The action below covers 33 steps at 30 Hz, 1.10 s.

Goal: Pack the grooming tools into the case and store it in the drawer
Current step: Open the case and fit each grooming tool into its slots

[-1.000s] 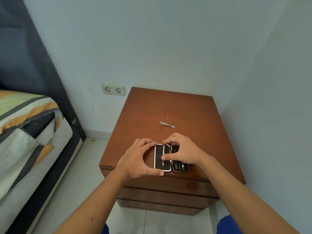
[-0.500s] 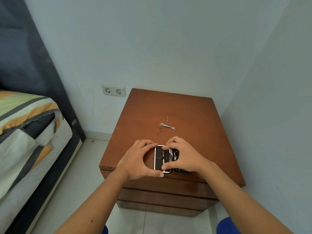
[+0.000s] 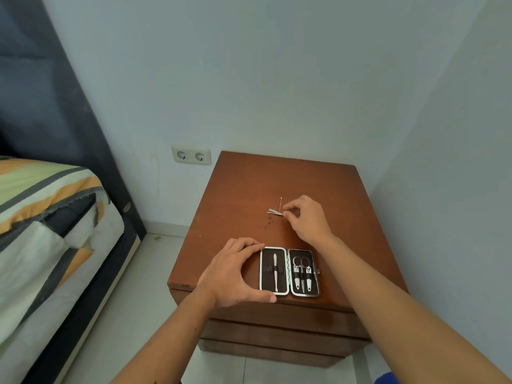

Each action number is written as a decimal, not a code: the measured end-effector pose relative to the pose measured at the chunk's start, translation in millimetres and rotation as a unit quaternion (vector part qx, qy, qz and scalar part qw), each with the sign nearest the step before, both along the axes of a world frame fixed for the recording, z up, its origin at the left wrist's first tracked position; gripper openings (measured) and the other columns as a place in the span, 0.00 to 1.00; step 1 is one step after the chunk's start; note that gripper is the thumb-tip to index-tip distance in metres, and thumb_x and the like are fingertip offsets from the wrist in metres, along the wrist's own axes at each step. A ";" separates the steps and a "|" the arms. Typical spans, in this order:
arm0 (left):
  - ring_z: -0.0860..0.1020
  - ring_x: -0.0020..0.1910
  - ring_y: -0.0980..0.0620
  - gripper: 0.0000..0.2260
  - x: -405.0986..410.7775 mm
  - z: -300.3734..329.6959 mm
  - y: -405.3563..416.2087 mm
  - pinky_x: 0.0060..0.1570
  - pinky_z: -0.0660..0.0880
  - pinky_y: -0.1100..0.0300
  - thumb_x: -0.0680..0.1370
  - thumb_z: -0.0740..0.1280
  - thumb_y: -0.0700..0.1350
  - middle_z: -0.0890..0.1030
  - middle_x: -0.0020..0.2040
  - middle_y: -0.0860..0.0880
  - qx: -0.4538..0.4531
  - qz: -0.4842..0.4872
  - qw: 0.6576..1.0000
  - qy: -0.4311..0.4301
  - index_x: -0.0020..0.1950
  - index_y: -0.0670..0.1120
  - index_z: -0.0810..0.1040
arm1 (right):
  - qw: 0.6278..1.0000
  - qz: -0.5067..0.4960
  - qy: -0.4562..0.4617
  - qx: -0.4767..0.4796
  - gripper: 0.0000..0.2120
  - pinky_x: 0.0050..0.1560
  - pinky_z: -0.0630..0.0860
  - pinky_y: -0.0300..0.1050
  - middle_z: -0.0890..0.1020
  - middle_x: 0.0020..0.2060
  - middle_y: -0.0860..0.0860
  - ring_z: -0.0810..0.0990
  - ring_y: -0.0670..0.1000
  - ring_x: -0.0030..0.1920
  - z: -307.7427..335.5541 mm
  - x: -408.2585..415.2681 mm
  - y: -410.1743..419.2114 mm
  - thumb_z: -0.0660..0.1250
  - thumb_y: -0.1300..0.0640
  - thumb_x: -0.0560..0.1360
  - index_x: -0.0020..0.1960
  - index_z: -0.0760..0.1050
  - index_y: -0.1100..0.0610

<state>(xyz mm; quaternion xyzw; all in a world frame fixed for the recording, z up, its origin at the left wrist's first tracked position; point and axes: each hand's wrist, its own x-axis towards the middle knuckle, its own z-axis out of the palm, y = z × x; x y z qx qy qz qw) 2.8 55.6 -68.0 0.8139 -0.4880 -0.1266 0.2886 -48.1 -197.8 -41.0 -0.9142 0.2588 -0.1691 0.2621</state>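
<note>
A small black grooming case [image 3: 289,271] lies open near the front edge of the brown nightstand [image 3: 249,184]. Its left half holds one slim metal tool, its right half scissors and two clippers. My left hand [image 3: 232,275] grips the case's left edge, thumb at the front corner and fingers at the back corner. Farther back lie a flat metal tool [image 3: 274,212] and a thin pin-like pick [image 3: 281,203], crossing each other. My right hand [image 3: 306,220] is beside them, thumb and forefinger pinched on the flat tool's right end, which rests on the wood.
Closed drawer fronts [image 3: 277,331] show below the nightstand's top. A wall stands close on the right and behind. A bed with a striped cover [image 3: 47,223] is to the left, across a strip of tiled floor [image 3: 133,300]. A double wall socket [image 3: 191,155] sits behind.
My right hand left the case and moved back to the loose tools. The case now lies fully open and uncovered. My left hand stays on its left edge.
</note>
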 end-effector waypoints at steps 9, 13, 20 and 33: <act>0.61 0.69 0.70 0.51 1.3 1.0 -0.8 0.70 0.63 0.63 0.61 0.76 0.78 0.63 0.68 0.71 0.002 0.000 1.000 0.006 0.80 0.59 0.67 | 0.998 -0.001 0.060 -0.021 0.05 0.54 0.73 0.46 0.78 0.52 0.51 0.78 0.52 0.52 -7.6 12.3 -5.8 0.73 0.54 0.80 0.49 0.86 0.53; 0.62 0.70 0.67 0.52 1.1 0.1 0.6 0.71 0.64 0.62 0.61 0.76 0.78 0.65 0.69 0.69 -0.001 -0.001 1.000 0.004 0.80 0.58 0.68 | 0.998 -0.001 0.062 -0.027 0.04 0.54 0.74 0.47 0.77 0.49 0.51 0.77 0.52 0.49 -8.6 4.0 -9.5 0.71 0.56 0.80 0.48 0.85 0.54; 0.62 0.70 0.67 0.52 0.6 1.1 0.2 0.71 0.64 0.62 0.61 0.75 0.79 0.65 0.69 0.69 0.000 -0.001 1.000 0.005 0.80 0.58 0.68 | 0.994 0.032 0.073 -0.074 0.04 0.53 0.74 0.48 0.78 0.47 0.49 0.78 0.53 0.51 -7.7 -10.5 -13.6 0.69 0.56 0.80 0.45 0.80 0.53; 0.63 0.70 0.66 0.52 0.6 1.0 0.4 0.71 0.65 0.62 0.60 0.75 0.79 0.65 0.69 0.69 -0.004 -0.001 1.000 0.005 0.80 0.58 0.68 | 0.998 0.013 -0.033 0.054 0.04 0.45 0.74 0.40 0.83 0.39 0.43 0.80 0.43 0.42 -3.9 -21.8 -11.8 0.72 0.57 0.78 0.44 0.81 0.51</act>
